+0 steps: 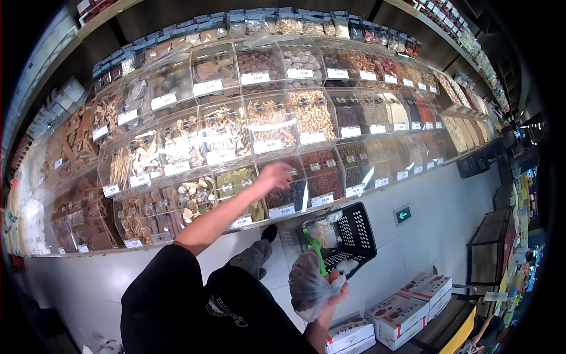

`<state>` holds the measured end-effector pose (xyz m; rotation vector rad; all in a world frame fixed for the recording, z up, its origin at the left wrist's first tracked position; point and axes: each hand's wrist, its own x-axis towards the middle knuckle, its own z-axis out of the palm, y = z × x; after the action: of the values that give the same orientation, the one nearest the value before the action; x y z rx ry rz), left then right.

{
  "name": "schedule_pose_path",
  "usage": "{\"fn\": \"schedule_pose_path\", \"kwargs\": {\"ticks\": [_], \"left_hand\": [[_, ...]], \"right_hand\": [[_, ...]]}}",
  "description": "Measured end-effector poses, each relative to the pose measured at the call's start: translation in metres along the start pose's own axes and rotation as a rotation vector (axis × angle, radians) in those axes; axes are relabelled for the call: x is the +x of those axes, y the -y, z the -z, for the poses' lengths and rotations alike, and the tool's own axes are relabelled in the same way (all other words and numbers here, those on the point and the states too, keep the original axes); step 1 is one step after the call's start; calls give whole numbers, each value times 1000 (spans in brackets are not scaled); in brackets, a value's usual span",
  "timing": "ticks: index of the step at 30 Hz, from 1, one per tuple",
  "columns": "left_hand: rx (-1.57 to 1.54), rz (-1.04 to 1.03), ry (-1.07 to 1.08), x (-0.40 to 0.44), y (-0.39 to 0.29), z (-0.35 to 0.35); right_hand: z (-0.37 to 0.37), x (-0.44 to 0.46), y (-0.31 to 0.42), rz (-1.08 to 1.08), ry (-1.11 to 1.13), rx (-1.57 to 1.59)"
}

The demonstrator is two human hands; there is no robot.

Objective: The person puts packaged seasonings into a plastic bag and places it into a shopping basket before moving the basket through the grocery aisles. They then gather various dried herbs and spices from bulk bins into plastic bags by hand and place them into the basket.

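Note:
My left hand [276, 176] reaches over the front row of clear bins, its fingers spread and a little blurred. Just under it is a bin of dark dried goods [284, 197]; I cannot tell whether the hand touches the lid. A bin of green dried leaves [233, 180] stands to its left, one of reddish-brown spice [321, 171] to its right. My right hand [337, 290] grips the gathered neck of a clear plastic bag [308, 283] with dark contents. Beyond the bag, a black shopping basket [361, 233] with a green handle [315, 246] holds pale bagged items.
Tiered bins with white price labels [221, 156] fill the display, with packets [289, 26] along its top. White cartons [398, 318] sit at lower right near a yellow edge [460, 327]. A green arrow sign [402, 215] marks the tiled floor. Another person [488, 331] is at far lower right.

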<state>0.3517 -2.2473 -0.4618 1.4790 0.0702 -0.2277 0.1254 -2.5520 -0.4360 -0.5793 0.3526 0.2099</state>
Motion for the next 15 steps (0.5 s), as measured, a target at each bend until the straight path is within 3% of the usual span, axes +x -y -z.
{"fn": "schedule_pose_path", "kwargs": {"ticks": [3,4,5,6,7,10,13,14,15], "left_hand": [[-586,-18,-168,79,-38,84],[-665,-15,-215,104,-45,103],[-747,-9,-268,127,-51,121],[-865,9,-264,149,-53,138],[-847,-34,-291,160,-58,144],[-780,-170,-339,193,-88,140],[-458,-265,-369,181,-114,121],[-313,-332,-365,176,-134,116],[-165,-358,-425,175,-163,114]], "right_hand": [[14,45,10,-74,72,298],[27,62,15,-95,-38,352],[-25,69,20,-9,-435,-37],[-17,82,27,-31,-312,22],[-3,96,29,-58,-181,87],[10,143,36,-32,-124,66],[-23,166,51,-32,-286,-33],[-56,172,58,-38,-441,-4],[-40,185,61,-76,-268,1]]}}
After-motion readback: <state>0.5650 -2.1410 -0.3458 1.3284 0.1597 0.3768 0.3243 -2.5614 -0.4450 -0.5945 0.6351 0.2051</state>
